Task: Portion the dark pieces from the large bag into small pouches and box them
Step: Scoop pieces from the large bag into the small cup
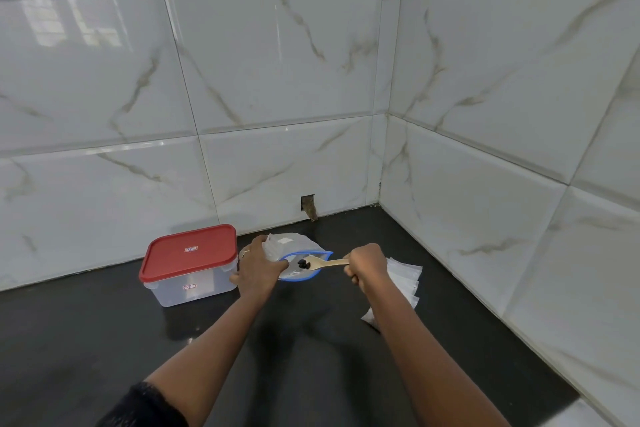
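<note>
Step in hand looks like scooping. Right hand (369, 265) has its fingers clamped in a fist on the handle of the wooden spoon (329, 263). A few dark pieces (304, 263) sit on the bowl, right at the blue-rimmed mouth of the large bag (294, 276).

Left hand (258, 267) has its fingers curled round the bag's left rim, holding it open. There's crumpled clear plastic at its far side; can't tell if that's a pouch or more bag.

The bag sits mid-desk (311, 340). Small pouches (405, 276) are stacked just right of the right hand. The box (194, 284) is to the left, red lid (190, 250) on.

To do it well: hold the spoon level, lift slowly and clear the rim before moving across. Open the pouch mouth wide first. The lid has to come off before boxing.
</note>
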Demonstrator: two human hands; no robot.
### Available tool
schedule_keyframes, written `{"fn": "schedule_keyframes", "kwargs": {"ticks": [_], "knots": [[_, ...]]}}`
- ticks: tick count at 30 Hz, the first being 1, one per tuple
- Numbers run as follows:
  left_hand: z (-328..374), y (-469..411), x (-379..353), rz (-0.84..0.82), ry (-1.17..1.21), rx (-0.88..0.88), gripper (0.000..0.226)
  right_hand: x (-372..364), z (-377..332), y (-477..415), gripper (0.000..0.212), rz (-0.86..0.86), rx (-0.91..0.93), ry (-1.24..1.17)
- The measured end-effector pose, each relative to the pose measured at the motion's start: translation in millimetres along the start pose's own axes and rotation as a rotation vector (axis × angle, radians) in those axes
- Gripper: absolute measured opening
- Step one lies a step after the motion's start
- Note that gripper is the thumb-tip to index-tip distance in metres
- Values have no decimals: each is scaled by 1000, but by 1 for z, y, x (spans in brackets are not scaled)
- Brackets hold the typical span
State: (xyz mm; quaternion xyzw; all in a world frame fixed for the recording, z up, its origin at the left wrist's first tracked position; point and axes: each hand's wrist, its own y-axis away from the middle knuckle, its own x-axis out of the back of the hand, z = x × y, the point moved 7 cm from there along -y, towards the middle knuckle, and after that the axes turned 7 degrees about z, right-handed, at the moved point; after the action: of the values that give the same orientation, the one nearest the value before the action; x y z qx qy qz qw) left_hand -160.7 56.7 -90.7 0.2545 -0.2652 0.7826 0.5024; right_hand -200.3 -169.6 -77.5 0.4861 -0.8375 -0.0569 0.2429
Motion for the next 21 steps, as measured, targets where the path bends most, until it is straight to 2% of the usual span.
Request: {"fn": "schedule_keyframes", "kwargs": {"ticks": [5, 11, 21], "knots": [[0, 7, -7, -13, 43, -20, 69, 8, -11, 3, 25, 12, 68, -12], [-6, 10, -20, -22, 121, -5, 70, -5, -27, 26, 30, 31, 365, 105], [-8, 7, -25, 26, 124, 46, 68, -29, -41, 58, 36, 28, 747, 362]]}}
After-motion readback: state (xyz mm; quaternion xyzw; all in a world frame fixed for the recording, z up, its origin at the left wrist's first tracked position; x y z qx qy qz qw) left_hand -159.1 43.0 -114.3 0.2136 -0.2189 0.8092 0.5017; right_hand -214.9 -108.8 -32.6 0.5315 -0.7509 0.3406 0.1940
